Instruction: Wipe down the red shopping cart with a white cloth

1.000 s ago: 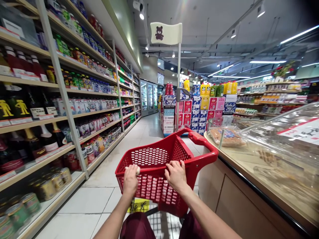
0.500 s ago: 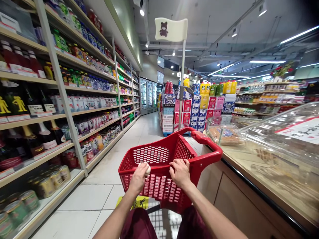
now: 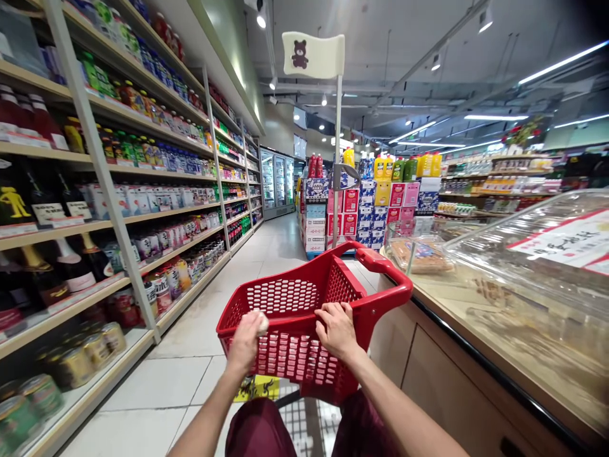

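Observation:
A small red plastic shopping cart [image 3: 290, 326] with perforated walls stands before me, its handle to the right. My right hand [image 3: 337, 327] has its fingers curled over the cart's near rim. At the left part of the same rim is my left hand [image 3: 244, 341], closed round a small white wad [image 3: 261, 322]; what the wad is I cannot make out. Its fingertips are partly hidden behind the hand. A pole rises behind the cart's handle and bears a cream flag [image 3: 313, 55] with a brown bear.
Shelves of bottles and cans [image 3: 166, 209] line the left side. A counter with clear plastic covers [image 3: 537, 254] runs close along the right. Stacked drink cartons [image 3: 340, 212] stand ahead, and tiled floor [image 3: 273, 244] leads past them towards glass-door fridges [image 3: 277, 178].
The cart and both hands have shifted slightly left in view, and the surroundings too. The left hand still holds the white wad; the right hand keeps its place on the rim.

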Motion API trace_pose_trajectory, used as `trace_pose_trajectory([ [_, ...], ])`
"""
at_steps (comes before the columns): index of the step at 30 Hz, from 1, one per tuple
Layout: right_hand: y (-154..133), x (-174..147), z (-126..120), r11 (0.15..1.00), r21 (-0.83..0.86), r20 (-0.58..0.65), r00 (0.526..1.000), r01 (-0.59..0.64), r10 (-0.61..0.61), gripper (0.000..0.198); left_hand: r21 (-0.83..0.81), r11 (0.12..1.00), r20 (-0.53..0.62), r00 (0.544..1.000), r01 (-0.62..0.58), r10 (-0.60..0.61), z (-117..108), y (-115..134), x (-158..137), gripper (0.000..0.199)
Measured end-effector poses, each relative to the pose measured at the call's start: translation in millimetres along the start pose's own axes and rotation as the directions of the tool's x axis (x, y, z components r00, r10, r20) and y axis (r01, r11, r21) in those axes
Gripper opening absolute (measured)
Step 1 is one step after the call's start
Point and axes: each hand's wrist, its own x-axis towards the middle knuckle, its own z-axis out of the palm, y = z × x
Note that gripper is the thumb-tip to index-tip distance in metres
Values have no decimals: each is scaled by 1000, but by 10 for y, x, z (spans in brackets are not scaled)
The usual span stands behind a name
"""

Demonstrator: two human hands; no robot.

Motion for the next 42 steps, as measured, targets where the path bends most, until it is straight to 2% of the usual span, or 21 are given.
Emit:
trace_pose_trajectory([
  [2, -8, -9, 11, 1000, -9, -7, 1000, -5, 5, 20, 40, 992, -71, 991, 117, -114, -42, -113, -36, 48],
  [3, -13, -13, 21, 1000, -16, -13, 1000, -10, 10, 20, 49, 990, -76, 989, 132, -128, -37, -97, -38, 49],
  [4, -16, -16, 32, 1000, -22, -17, 1000, -13, 13, 21, 47, 992, -61, 992, 113, -110, -12, -29, -24, 51],
  [8, -13, -24, 52, 999, -36, -10, 1000, 7, -7, 24, -29, 995, 52, 994, -98, 99, 126, 416, 89, 57],
  [10, -12, -27, 49, 999, -34, -3, 1000, 16, -16, 24, -29, 996, 37, 995, -89, 90, 112, 467, 98, 57],
  [14, -31, -31, 55, 1000, 0, -17, 1000, -5, 5, 23, 18, 999, -44, 998, 45, -44, 58, 389, 66, 56],
  [16, -36, -30, 58, 1000, 6, -21, 1000, -18, 18, 23, 5, 1000, -25, 1000, 2, -2, 123, 494, 94, 58],
  [19, -21, -30, 46, 1000, 5, 5, 1000, 6, -6, 24, -41, 990, 39, 990, -134, 136, 224, 678, 149, 62],
  [21, -7, -33, 33, 1000, -1, 24, 999, 21, -21, 26, -31, 991, 36, 991, -129, 130, 195, 627, 131, 63],
  [25, -29, -35, 34, 1000, -25, 25, 1000, 17, -17, 30, 46, 997, -69, 996, 58, -55, 59, 346, 55, 58],
  [27, -51, -31, 46, 999, -34, 19, 1000, 14, -13, 31, 46, 998, -70, 997, 49, -46, 104, 428, 82, 57],
  [30, -44, -35, 62, 999, -41, 16, 1000, 23, -23, 31, -1, 998, -27, 997, -68, 67, 282, 785, 180, 57],
  [32, -7, -48, 65, 999, -39, 10, 999, 38, -38, 31, -55, 987, 1, 989, -151, 151, 334, 905, 215, 57],
  [34, 34, -66, 66, 998, -36, 3, 998, 57, -57, 31, -70, 990, -5, 992, -126, 126, 281, 805, 188, 59],
  [36, 56, -78, 68, 997, -39, -1, 998, 70, -70, 32, -37, 999, -53, 999, 3, -5, 176, 590, 129, 60],
  [38, 52, -79, 71, 997, -43, -1, 998, 61, -61, 32, -10, 996, -91, 992, 87, -88, 116, 465, 100, 59],
  [40, 37, -69, 71, 998, -42, 7, 999, 47, -46, 32, -11, 998, -77, 995, 68, -69, 155, 543, 133, 57],
  [42, 29, -57, 62, 998, -31, 25, 998, 53, -52, 34, -40, 999, -24, 1000, -21, 20, 250, 744, 210, 57],
])
